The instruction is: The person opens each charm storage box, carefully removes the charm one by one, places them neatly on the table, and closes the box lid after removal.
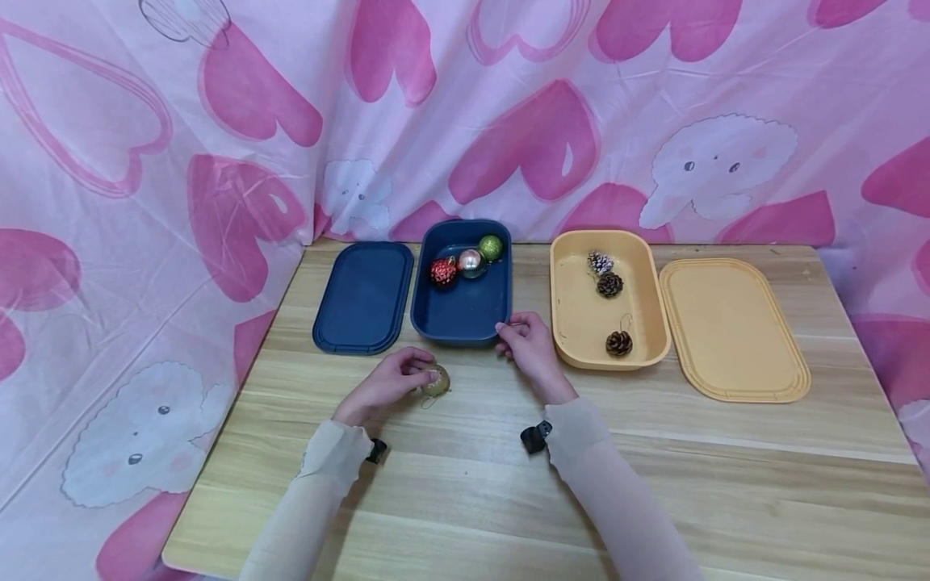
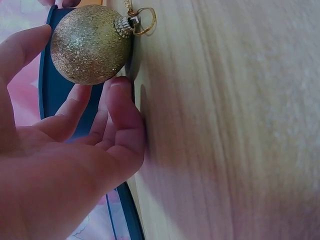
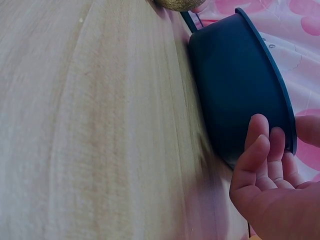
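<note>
My left hand (image 1: 395,378) holds a gold glitter Christmas ball (image 2: 92,45) by its sides, low over the table in front of the blue container. The ball has a silver cap and a gold string loop (image 2: 146,22). At the near right corner of the open blue container (image 1: 465,327), my right hand (image 1: 534,351) grips the wall, thumb at the rim and fingers against the outside. Inside that container lie a red textured ornament (image 1: 442,272), a shiny pink ball (image 1: 470,261) and a green ball (image 1: 490,247).
Left of the blue container lies a blue lid (image 1: 365,297). To the right, a yellow container (image 1: 570,339) holds a white-tipped pinecone (image 1: 600,262) and two brown pinecones (image 1: 618,344). A yellow lid (image 1: 735,329) lies beside it. A pink heart-patterned curtain (image 1: 523,145) hangs behind the table.
</note>
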{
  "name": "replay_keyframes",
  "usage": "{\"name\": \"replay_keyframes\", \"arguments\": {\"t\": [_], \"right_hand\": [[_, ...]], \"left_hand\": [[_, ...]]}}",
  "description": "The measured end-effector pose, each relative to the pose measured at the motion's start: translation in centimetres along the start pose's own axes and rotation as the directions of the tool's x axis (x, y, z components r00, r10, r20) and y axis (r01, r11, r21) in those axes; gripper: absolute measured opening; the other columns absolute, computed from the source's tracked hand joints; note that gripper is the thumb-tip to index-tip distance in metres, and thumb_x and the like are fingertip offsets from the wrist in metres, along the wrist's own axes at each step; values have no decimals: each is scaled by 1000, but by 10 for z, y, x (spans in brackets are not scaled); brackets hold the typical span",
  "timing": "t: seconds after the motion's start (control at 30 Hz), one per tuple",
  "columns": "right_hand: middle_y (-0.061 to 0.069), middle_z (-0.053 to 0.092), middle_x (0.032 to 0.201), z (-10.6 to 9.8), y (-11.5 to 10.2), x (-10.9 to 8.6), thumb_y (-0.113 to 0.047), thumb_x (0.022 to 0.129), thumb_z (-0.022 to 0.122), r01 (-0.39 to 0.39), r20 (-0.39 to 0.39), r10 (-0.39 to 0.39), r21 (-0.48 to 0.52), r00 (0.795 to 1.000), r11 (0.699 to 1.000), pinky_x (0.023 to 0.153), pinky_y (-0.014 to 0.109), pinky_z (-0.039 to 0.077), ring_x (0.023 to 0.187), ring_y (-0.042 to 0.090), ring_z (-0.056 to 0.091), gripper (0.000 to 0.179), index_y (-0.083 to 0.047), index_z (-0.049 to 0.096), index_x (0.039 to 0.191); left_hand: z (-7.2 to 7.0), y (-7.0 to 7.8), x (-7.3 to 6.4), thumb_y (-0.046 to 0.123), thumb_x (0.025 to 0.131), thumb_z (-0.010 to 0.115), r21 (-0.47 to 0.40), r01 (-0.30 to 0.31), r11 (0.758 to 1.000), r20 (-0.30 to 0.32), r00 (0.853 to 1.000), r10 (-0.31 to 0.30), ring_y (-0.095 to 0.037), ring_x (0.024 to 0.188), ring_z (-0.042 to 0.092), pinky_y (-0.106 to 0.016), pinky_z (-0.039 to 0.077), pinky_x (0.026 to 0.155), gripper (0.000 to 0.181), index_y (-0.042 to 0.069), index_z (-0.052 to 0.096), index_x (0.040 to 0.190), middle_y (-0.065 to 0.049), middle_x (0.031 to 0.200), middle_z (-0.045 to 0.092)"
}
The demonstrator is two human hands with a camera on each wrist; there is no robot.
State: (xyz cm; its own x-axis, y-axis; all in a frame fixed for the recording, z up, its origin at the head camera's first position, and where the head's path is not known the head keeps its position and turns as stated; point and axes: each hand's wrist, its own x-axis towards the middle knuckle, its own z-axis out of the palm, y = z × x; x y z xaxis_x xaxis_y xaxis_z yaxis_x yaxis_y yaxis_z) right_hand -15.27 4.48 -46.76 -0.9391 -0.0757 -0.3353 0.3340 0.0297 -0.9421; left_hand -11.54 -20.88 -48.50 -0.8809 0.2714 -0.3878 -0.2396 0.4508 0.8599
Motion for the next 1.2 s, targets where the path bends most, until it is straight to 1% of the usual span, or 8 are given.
{"name": "replay_keyframes", "arguments": {"t": [0.13, 0.33, 0.53, 0.67, 0.8, 0.9, 1.0, 1.2], "right_hand": [[31, 63, 105, 0, -7, -7, -12, 96, 57, 8, 0, -8, 0, 1000, 1000, 67, 29, 52, 64, 11, 62, 39, 9, 43, 125], [19, 66, 95, 0, 18, 11, -17, 95, 61, 22, -13, -22, 18, 1000, 1000, 65, 27, 51, 67, 15, 64, 37, 3, 45, 123], [13, 66, 90, 0, 18, 11, -16, 95, 61, 24, -23, -24, 13, 999, 1000, 66, 28, 52, 69, 18, 65, 34, 1, 47, 120], [13, 66, 91, 1, 18, 11, -16, 95, 61, 19, -23, -19, 15, 1000, 1000, 67, 29, 52, 69, 17, 65, 33, 1, 47, 120], [12, 66, 89, 1, 17, 11, -16, 95, 61, 22, -20, -22, 21, 1000, 1000, 66, 28, 52, 68, 17, 65, 33, 0, 47, 119], [11, 66, 88, 1, 18, 11, -16, 95, 61, 22, -20, -22, 21, 1000, 1000, 65, 28, 52, 69, 18, 65, 32, 0, 47, 119], [10, 66, 89, 1, 18, 11, -17, 95, 61, 21, -26, -20, 15, 999, 1000, 66, 28, 52, 70, 19, 65, 32, -1, 47, 119], [10, 64, 92, 1, 18, 11, -16, 95, 61, 19, -30, -18, 10, 999, 1000, 66, 28, 52, 72, 19, 65, 32, -1, 47, 120]], "left_hand": [[-1, 10, -4, 14, 93, 63, -3, 27, 1000, 9, 1000, -27, -16, 94, 57, -33, 49, 82, 42, -6, 51, 127, -22, 117, 59], [-3, -1, -1, 24, 91, 67, 7, 44, 999, -21, 999, -44, -19, 99, 58, -31, 50, 79, 45, 1, 53, 127, -18, 120, 60], [-6, 0, -3, 24, 90, 68, 15, 9, 1000, -61, 998, -8, -17, 97, 59, -27, 50, 78, 42, 2, 56, 124, -16, 117, 62], [-17, 4, -5, 22, 90, 68, 13, -20, 1000, -85, 996, 21, -20, 97, 60, -31, 52, 79, 42, -1, 56, 123, -15, 115, 63], [-33, 14, -6, 16, 91, 66, 16, -55, 998, -110, 992, 57, -32, 99, 62, -38, 55, 80, 40, -6, 55, 123, -22, 113, 65], [-46, 25, -4, 13, 92, 65, 59, -86, 995, -143, 985, 93, -34, 98, 63, -35, 55, 80, 37, -8, 57, 121, -26, 113, 65], [-55, 40, 0, 15, 91, 66, 141, -109, 984, -195, 971, 135, -27, 93, 63, -27, 53, 76, 34, -4, 60, 119, -23, 109, 67], [-59, 66, 15, 26, 90, 68, 319, -136, 938, -268, 936, 227, -21, 90, 60, -29, 49, 78, 35, 3, 62, 115, -12, 103, 67]]}}
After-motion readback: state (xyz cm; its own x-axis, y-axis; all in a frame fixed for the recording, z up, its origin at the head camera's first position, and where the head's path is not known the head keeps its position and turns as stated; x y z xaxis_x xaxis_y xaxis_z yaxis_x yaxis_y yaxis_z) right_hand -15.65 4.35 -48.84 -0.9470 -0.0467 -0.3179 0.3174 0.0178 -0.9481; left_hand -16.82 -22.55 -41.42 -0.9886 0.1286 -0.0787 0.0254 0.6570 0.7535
